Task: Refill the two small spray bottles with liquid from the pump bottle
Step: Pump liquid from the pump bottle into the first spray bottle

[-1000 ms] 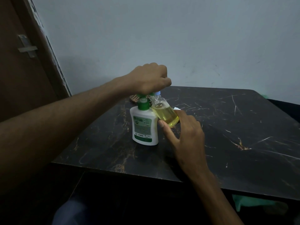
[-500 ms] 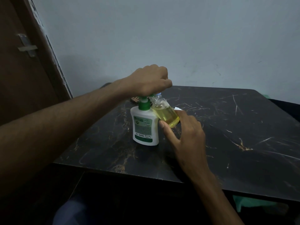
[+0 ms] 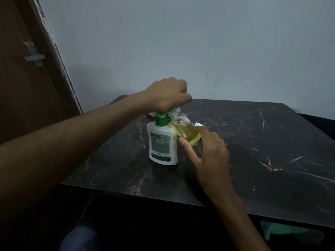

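Note:
A white pump bottle with a green collar and label stands upright on the dark marble-patterned table. My left hand is closed over its green pump head from above. A small clear spray bottle, mostly full of yellow liquid, is tilted with its open neck up under the pump spout. My right hand holds this small bottle from below and behind, thumb under its base. A bit of blue shows just behind the neck; I cannot tell what it is.
A small brown striped object lies on the table behind the pump bottle. A white scrap peeks out behind my right fingers. A brown door stands at left, a pale wall behind. Green cloth lies below the table's near right edge.
My left hand has risen slightly on the pump head. The small bottle and my right hand stay in the same place against the pump bottle.

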A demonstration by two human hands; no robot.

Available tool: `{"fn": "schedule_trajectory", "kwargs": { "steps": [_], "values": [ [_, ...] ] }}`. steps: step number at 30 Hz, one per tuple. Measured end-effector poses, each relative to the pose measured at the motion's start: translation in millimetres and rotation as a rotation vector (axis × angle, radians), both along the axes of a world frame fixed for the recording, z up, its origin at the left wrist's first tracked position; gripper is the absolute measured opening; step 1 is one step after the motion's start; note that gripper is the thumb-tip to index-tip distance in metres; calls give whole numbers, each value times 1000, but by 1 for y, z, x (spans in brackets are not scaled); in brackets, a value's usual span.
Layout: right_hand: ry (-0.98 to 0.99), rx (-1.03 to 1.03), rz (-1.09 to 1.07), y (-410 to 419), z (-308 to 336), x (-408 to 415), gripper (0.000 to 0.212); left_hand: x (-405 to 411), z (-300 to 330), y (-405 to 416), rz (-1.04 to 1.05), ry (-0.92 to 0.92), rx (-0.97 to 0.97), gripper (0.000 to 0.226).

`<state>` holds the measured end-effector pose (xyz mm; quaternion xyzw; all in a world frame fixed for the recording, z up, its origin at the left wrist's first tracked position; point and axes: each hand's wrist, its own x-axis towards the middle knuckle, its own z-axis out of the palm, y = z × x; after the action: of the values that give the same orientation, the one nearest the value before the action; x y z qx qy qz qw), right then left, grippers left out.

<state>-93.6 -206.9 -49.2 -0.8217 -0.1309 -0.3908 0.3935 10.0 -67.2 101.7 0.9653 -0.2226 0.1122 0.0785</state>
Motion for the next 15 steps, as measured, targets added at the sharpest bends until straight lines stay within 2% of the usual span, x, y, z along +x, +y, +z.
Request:
{"fn": "schedule_trajectory", "kwargs": {
  "steps": [5, 15],
  "values": [
    [28, -2, -8, -1, -1, 0, 45, 0, 7, -1, -10, -47, 10, 36],
    [66, -12, -13, -2, -2, 0, 47, 2, 2, 0, -7, -15, 17, 34]
  ]
}}
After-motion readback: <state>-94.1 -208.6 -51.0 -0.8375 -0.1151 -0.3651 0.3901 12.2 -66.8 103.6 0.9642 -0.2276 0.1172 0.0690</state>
